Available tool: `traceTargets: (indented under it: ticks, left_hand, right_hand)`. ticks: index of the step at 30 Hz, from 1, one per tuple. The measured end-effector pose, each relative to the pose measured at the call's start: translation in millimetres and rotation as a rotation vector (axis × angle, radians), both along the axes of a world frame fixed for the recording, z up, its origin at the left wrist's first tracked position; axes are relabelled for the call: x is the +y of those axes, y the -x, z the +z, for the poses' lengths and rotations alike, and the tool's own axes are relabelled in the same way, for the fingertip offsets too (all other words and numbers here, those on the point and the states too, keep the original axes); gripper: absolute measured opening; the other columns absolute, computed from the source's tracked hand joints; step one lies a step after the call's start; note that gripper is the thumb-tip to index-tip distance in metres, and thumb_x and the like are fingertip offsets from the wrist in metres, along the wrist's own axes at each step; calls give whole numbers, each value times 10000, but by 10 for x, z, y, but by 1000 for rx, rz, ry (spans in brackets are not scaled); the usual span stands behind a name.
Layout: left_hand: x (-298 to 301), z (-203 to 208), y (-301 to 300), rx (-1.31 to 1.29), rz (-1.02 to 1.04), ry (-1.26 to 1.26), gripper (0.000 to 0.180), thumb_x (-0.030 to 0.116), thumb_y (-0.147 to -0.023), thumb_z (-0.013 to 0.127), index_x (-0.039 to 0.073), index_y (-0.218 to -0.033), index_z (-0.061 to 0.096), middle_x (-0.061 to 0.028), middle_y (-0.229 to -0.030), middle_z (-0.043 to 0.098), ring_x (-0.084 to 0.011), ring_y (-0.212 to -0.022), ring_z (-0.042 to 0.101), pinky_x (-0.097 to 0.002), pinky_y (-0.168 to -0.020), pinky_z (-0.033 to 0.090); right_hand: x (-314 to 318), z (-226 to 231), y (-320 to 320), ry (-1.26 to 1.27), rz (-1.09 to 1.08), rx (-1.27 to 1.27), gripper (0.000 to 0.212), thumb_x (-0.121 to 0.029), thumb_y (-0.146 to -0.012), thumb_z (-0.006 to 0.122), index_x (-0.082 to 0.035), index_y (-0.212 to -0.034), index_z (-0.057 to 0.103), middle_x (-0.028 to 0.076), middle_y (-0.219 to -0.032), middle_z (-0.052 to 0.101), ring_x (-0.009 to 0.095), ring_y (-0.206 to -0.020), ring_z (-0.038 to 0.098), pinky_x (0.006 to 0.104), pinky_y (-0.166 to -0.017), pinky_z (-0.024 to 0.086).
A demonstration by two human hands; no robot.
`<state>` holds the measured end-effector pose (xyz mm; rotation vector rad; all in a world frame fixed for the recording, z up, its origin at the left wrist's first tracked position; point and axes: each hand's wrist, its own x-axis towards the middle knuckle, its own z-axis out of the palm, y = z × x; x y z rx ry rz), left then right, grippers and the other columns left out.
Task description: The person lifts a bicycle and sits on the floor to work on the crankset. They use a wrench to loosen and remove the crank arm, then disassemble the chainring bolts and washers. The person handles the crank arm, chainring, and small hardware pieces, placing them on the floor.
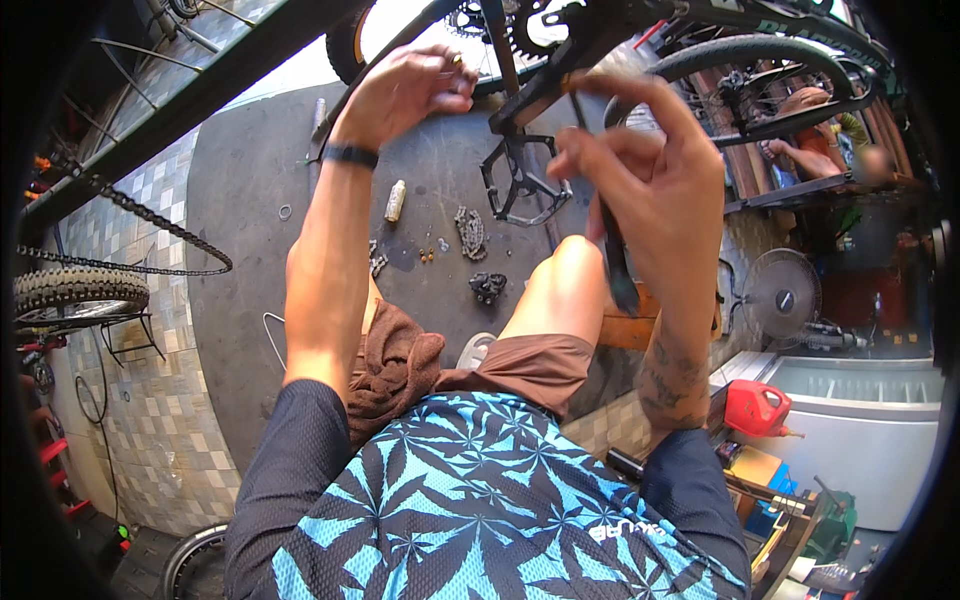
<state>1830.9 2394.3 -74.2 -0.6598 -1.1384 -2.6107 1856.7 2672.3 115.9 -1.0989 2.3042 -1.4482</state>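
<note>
My left hand (412, 92) is raised at the upper middle near the bicycle's chainring (530, 25). Its fingers are curled together, and a tiny object shows at their tips, too small to name. My right hand (660, 165), smeared by motion, is to the right of the bicycle crank arm (540, 100). It grips a long, slim black tool (622, 275) that hangs down past the palm; its exact kind is unclear. Between the hands is a black platform pedal (520, 182) with an open frame. The bicycle frame (610, 25) crosses overhead.
On the dark mat lie a bicycle chain (470, 232), a small bottle (396, 201), a black bicycle part (488, 287) and several tiny gold pieces (428, 256). A chain (170, 230) hangs at left. A fan (782, 295), a red jerrycan (757, 408) and another person (815, 150) are at right.
</note>
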Motion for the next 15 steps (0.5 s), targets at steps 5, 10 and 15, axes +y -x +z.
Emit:
traceTargets:
  ticks: [5,10,15]
  left_hand:
    - [718,-979,-754,-403,47,-346,266,295,-1047,609,46,-1127,657,-138,-1104,696,-205,-945,713,-339,-804,641]
    - [1449,-1680,-1024,-821,127,-473,240,318,-999,724,86,-1017,664,-57,-958,705,-126,-849,691,-272,-694,620]
    - [1766,-2172,-821,-1073,36,-754,203,269,-1014,708,69,-1037,679,-49,-966,663,-145,-834,649,-293,-723,570]
  right_hand:
    - [484,-894,-78,-237,136,-630,318,-26,-955,719,-33,-1265,649,100,-780,747,49,-474,558,191,-398,399]
    - [576,-2165,-129,-265,103,-800,283,-77,-975,709,7,-1239,649,102,-791,746,72,-512,612,211,-426,453]
    - [448,-2947,6,-156,-53,-641,219,-90,-972,680,-3,-1169,647,87,-750,752,98,-484,622,276,-429,461]
